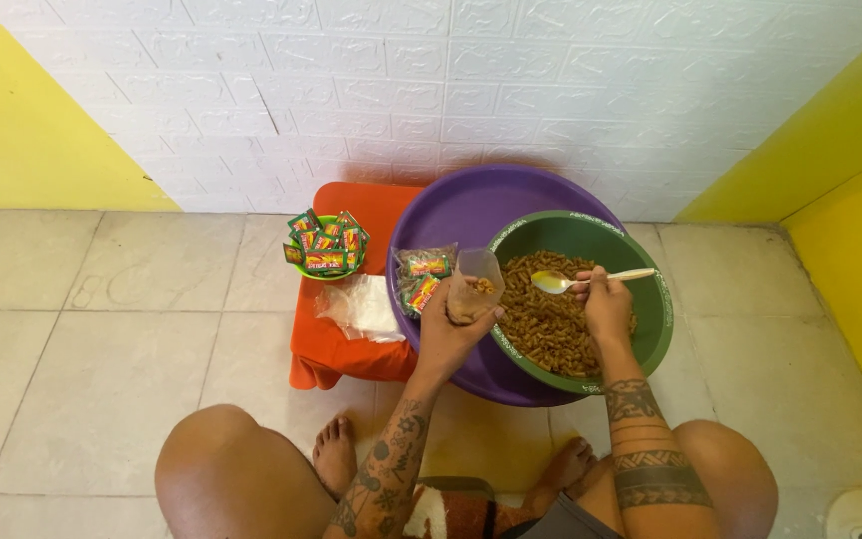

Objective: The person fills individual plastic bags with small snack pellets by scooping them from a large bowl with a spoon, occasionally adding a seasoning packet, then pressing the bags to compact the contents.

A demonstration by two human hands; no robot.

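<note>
Left hand (448,329) wrapped around a small clear bag (474,282), held upright and open at the top, just over the rim of the purple basin (451,215). A few brown snack bits already down inside. Thin, soft and floppy, probably; very light, and likely to fold or slip if squeezed too low. Best held near the middle with the mouth kept wide.

Right hand (606,304) closed on the handle of a spoon (561,281), with the bowl end pointing at the bag, just beside its mouth. Hard and stiff, easy to hold by the handle.

Green bowl (658,319) sitting inside the purple basin, full of brown twisty snacks (541,324). Dry and crumbly by the look, so easy to spill or break.

Filled little packs (421,279) lying in the basin, near the bag. More packs in a small green bowl (326,245) on an orange stool (336,349), beside a pile of empty clear bags (361,307). All on a tiled floor (102,349).
</note>
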